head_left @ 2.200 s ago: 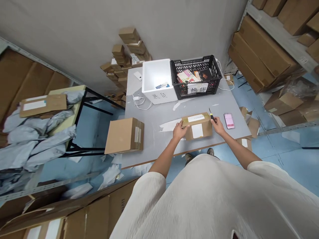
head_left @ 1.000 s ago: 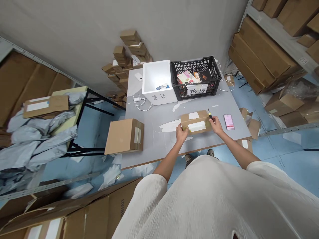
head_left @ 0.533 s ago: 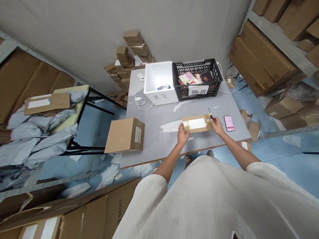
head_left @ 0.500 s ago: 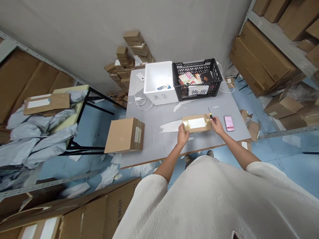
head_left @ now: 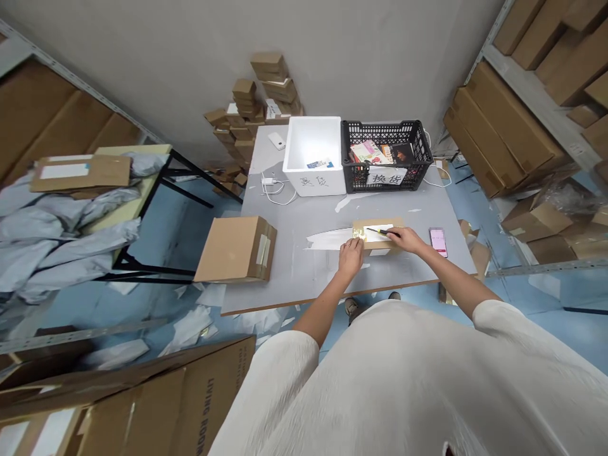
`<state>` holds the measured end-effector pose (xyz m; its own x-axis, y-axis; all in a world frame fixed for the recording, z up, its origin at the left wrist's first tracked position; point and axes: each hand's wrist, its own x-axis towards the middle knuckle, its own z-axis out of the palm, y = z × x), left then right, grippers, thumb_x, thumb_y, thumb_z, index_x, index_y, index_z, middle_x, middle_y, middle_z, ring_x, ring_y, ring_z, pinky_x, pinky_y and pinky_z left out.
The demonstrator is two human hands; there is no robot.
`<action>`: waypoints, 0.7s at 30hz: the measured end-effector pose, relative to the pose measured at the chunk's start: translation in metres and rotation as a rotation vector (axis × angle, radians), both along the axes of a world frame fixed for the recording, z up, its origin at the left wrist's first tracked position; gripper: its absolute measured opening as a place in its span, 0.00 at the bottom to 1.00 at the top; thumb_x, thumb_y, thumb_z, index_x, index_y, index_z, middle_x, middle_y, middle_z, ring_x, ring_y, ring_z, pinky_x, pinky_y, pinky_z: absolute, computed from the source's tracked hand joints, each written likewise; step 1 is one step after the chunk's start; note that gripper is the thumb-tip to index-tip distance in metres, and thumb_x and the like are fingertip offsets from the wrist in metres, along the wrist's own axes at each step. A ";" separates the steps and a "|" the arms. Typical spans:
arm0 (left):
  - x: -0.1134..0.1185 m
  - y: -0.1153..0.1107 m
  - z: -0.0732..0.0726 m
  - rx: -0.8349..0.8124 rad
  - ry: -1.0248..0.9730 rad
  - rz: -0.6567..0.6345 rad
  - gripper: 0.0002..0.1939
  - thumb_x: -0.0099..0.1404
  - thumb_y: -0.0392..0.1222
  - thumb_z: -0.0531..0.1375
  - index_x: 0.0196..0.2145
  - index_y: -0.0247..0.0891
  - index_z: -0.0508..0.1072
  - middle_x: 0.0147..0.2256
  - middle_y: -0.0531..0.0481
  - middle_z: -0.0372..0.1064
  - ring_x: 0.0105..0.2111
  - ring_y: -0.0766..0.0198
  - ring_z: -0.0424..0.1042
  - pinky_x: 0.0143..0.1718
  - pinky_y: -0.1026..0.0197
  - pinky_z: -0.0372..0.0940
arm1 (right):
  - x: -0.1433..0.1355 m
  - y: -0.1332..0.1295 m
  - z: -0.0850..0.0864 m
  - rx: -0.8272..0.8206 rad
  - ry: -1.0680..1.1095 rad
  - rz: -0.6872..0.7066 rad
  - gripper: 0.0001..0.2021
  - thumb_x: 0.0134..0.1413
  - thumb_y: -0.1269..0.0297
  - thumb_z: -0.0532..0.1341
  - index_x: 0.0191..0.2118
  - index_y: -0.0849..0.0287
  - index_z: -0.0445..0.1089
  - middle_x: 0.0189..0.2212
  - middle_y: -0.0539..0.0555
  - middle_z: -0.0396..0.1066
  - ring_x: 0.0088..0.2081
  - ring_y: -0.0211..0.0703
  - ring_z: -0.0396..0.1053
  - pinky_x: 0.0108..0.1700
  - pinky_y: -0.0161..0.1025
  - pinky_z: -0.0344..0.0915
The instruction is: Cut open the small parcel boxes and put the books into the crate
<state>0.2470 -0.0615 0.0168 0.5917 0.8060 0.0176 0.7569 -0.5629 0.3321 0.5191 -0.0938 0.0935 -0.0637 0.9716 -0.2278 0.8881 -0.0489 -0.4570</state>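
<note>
A small cardboard box (head_left: 378, 223) with a white label and shiny clear tape lies flat near the front of the grey table. My left hand (head_left: 351, 256) holds its near left corner, fingers curled against the edge. In my right hand (head_left: 407, 240) is a black-and-yellow utility knife (head_left: 390, 233), gripped over the box's right part. Its thin blade points left across the label, close to the taped left end; whether it touches is unclear. Just right of that hand lies a phone (head_left: 438, 242) with a lit pink screen.
A white foam bin (head_left: 312, 185) and a black crate (head_left: 386, 171) of booklets stand at the table's back. A bigger carton (head_left: 234, 249) sits on the left. Grey parcels (head_left: 78, 247) cover a side table. Paper scraps litter the blue floor; shelves with cartons flank both sides.
My right hand has moved left from the box's right end, bringing the knife from upright to lying low over the label. My left hand stays at the left end. The view has shifted slightly.
</note>
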 end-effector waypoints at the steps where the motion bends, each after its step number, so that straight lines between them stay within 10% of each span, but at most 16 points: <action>1: 0.000 0.001 0.001 -0.004 -0.003 -0.001 0.29 0.74 0.32 0.55 0.70 0.42 0.69 0.68 0.37 0.69 0.69 0.46 0.65 0.66 0.46 0.62 | -0.005 0.006 0.004 -0.022 -0.043 0.040 0.23 0.78 0.54 0.52 0.65 0.50 0.78 0.60 0.55 0.81 0.58 0.54 0.78 0.58 0.42 0.69; 21: -0.001 -0.006 -0.004 -0.027 -0.112 -0.022 0.32 0.71 0.32 0.57 0.71 0.37 0.67 0.70 0.36 0.68 0.71 0.47 0.63 0.68 0.46 0.61 | -0.043 0.049 0.027 -0.140 -0.288 0.253 0.21 0.78 0.54 0.53 0.55 0.52 0.82 0.49 0.57 0.85 0.48 0.50 0.78 0.45 0.38 0.61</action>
